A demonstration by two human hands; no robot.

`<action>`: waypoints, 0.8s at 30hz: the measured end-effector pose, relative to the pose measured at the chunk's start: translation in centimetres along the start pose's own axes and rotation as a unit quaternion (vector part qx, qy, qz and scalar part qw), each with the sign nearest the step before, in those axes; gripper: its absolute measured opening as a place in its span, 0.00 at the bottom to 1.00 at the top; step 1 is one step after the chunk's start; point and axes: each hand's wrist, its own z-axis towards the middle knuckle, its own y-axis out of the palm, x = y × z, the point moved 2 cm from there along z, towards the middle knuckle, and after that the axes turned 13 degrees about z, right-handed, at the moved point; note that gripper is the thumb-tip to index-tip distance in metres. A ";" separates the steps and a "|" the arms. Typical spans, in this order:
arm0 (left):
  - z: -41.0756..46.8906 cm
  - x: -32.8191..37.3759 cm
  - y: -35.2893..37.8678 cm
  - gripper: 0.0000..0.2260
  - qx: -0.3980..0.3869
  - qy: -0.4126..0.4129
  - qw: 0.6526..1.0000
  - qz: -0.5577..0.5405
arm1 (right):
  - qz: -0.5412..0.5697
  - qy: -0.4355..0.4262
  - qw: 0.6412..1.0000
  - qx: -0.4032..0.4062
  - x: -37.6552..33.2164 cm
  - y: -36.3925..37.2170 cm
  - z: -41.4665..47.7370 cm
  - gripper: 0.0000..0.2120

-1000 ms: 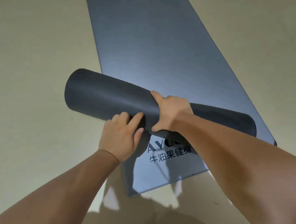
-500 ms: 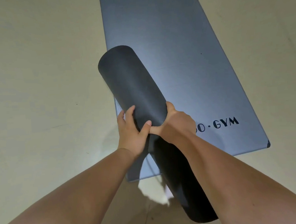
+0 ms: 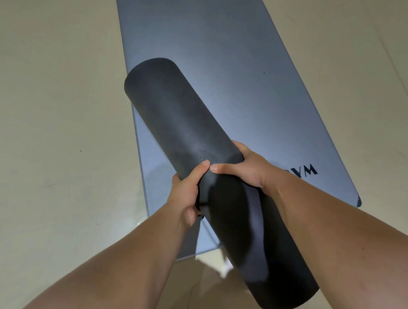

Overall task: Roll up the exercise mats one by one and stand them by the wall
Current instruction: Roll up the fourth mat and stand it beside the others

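- The rolled mat is held off the floor, tilted over the flat mat, far end up, near end low.
- L hand & R hand: fingers wrapped round the roll at mid-length, thumbs nearly touching.
- Risk: grips sit close together, ends unsupported, so layers could loosen & telescope.
- Risk: low end may snag the flat mat & twist the roll out of grip.
- Wall not in view; a slack roll prob. won't stand.

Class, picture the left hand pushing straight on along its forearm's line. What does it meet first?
The left hand grips the rolled mat, so that blocks it at once; the right hand probably lies just beyond.
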 end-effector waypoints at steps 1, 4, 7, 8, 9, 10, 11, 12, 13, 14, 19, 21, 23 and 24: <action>0.0 0.3 0.2 0.31 0.000 -0.007 1.000 -0.008 | 0.009 0.001 1.000 -0.002 -0.1 -0.2 0.0 0.40; -0.6 2.2 0.2 0.32 -0.006 0.002 1.000 -0.021 | 0.034 -0.012 0.999 0.019 -1.5 -0.5 -0.7 0.45; -2.5 6.2 -0.1 0.34 -0.019 0.037 0.999 0.000 | 0.036 -0.051 0.997 0.045 -5.0 -0.5 -2.9 0.46; -4.1 8.1 -0.1 0.31 -0.021 0.047 0.999 0.011 | 0.049 -0.064 0.995 0.055 -6.8 -0.6 -4.1 0.44; -6.0 10.2 -0.1 0.28 -0.022 0.057 0.998 0.017 | 0.062 -0.077 0.993 0.064 -8.9 -0.7 -5.7 0.42; -8.3 12.4 0.0 0.27 -0.029 0.068 0.997 0.024 | 0.073 -0.090 0.991 0.071 -11.3 -0.7 -7.5 0.41; -10.9 14.8 0.0 0.27 -0.038 0.079 0.996 0.030 | 0.083 -0.103 0.988 0.078 -14.0 -0.5 -9.4 0.40; -13.7 17.3 -0.2 0.27 -0.049 0.087 0.994 0.037 | 0.094 -0.115 0.985 0.085 -16.9 -0.3 -11.5 0.39; -16.6 19.9 -0.5 0.27 -0.060 0.097 0.993 0.040 | 0.102 -0.126 0.982 0.093 -19.9 0.1 -13.6 0.38; -20.0 22.9 -1.1 0.26 -0.065 0.106 0.991 0.044 | 0.108 -0.134 0.980 0.098 -23.6 0.7 -16.1 0.37; -37.2 35.3 -6.3 0.32 -0.065 0.135 0.986 0.070 | 0.122 -0.144 0.979 0.081 -40.9 4.9 -28.3 0.39; -44.1 39.4 -9.3 0.32 -0.062 0.137 0.986 0.068 | 0.130 -0.149 0.978 0.070 -47.1 7.4 -33.4 0.40; -50.8 43.1 -12.5 0.32 -0.059 0.143 0.986 0.068 | 0.140 -0.152 0.977 0.057 -52.9 10.4 -38.3 0.41; -53.9 44.8 -14.2 0.32 -0.056 0.145 0.985 0.070 | 0.144 -0.152 0.976 0.051 -55.5 11.9 -40.5 0.42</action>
